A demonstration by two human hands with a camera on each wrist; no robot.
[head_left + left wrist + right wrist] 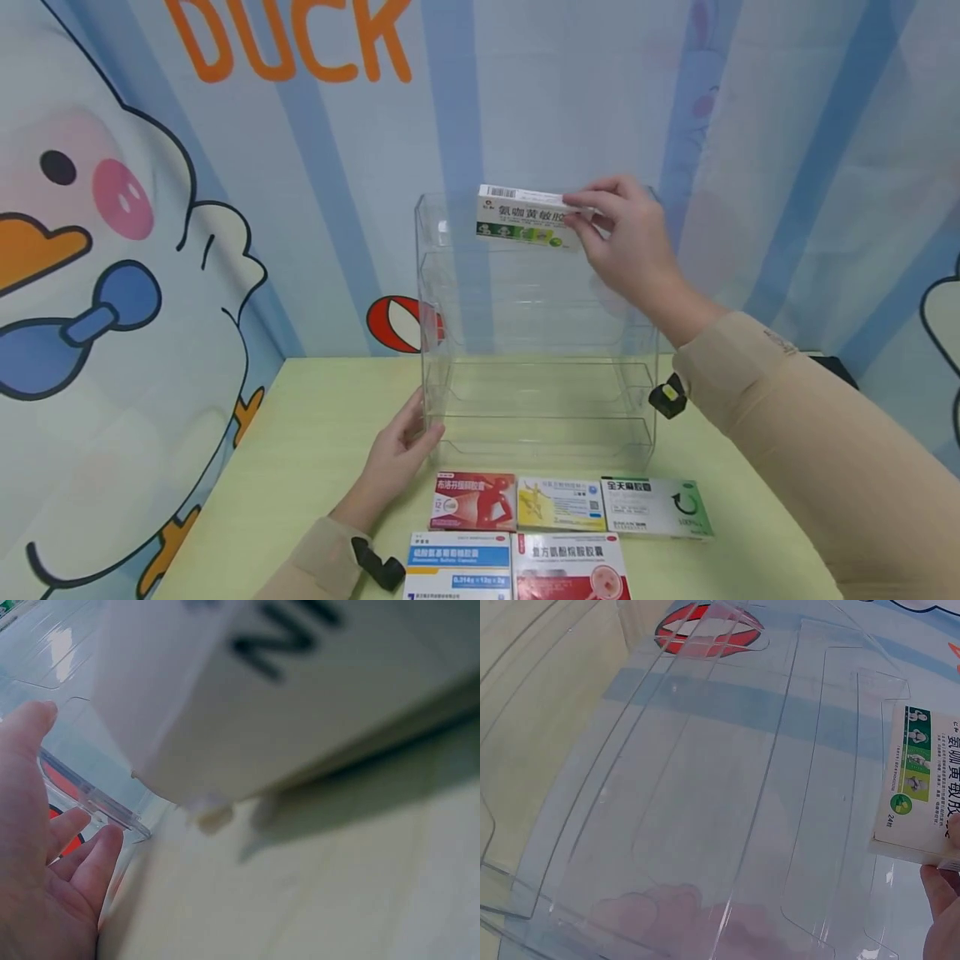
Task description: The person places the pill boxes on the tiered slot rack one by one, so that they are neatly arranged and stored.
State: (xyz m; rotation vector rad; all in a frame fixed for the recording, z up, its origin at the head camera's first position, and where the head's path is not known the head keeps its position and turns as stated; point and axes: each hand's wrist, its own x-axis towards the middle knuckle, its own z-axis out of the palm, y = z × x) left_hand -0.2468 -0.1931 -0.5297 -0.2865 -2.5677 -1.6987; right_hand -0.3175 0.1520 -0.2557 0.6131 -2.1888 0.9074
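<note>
A clear tiered acrylic rack (pixel 540 429) stands on the table. At its top, my right hand (pixel 626 237) pinches a white and green medicine box (pixel 525 218) by its right end, thumb in front and fingers on top. The box is held level, its printed front facing me and overlapping the upper tier in the head view. In the right wrist view, the same box (pixel 922 780) shows at the right edge beside the tiers. My left hand (pixel 393 458) holds the rack's lower left side, with thumb and fingers on either side of the panel edge (pixel 97 799).
On the table before the rack lie a red box (pixel 472 502), a yellow and white box (pixel 561 504) and a green and white box (pixel 656 508). Nearer are a blue and white box (pixel 457 571) and a red and white box (pixel 570 571). A printed curtain (pixel 337 167) hangs behind.
</note>
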